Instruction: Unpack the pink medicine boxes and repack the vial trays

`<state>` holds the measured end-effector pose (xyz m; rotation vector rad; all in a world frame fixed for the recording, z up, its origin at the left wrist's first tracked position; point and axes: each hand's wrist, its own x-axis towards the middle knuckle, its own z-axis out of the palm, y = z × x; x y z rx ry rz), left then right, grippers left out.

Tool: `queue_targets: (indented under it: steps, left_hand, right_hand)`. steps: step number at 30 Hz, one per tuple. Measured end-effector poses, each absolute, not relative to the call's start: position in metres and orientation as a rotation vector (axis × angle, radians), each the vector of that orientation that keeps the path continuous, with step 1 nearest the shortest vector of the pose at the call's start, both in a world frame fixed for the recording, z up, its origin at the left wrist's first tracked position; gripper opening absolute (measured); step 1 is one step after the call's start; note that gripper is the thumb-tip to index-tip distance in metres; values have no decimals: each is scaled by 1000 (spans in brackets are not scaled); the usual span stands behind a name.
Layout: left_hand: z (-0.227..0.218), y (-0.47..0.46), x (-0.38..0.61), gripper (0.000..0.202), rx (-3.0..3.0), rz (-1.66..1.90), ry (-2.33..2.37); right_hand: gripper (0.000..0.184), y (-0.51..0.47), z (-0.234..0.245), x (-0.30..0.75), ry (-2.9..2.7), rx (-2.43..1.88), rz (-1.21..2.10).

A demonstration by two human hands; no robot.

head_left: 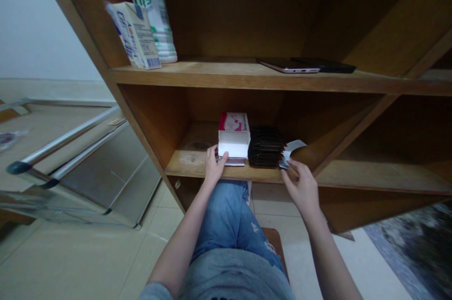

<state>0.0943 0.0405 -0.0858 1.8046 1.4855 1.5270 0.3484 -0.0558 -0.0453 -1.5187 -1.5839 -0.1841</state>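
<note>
A pink and white carton (233, 142) lies on the lower shelf with its end facing me, its white inside showing and a flap down at the front. My left hand (213, 166) grips its front left corner, thumb on the flap and fingers along the side. Just right of the carton stands a stack of dark brown flat packets (265, 147). Beside the stack, my right hand (300, 184) pinches a white folded paper (290, 150), which leans against the packets' right side.
On the upper shelf (219, 74) are a milk carton (136, 36), a tall white and green bottle (155, 17), a phone (291, 67) and a dark flat object (332, 64). A metal-framed chair (81, 149) stands at left. Below the shelf are my knees.
</note>
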Motion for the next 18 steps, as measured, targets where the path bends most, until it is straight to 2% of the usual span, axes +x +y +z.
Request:
queue_targets:
  steps: [18]
  left_hand:
    - [-87, 41, 95, 40, 1799, 1534, 1489]
  right_hand:
    - [36, -48, -84, 362, -1736, -1614, -55]
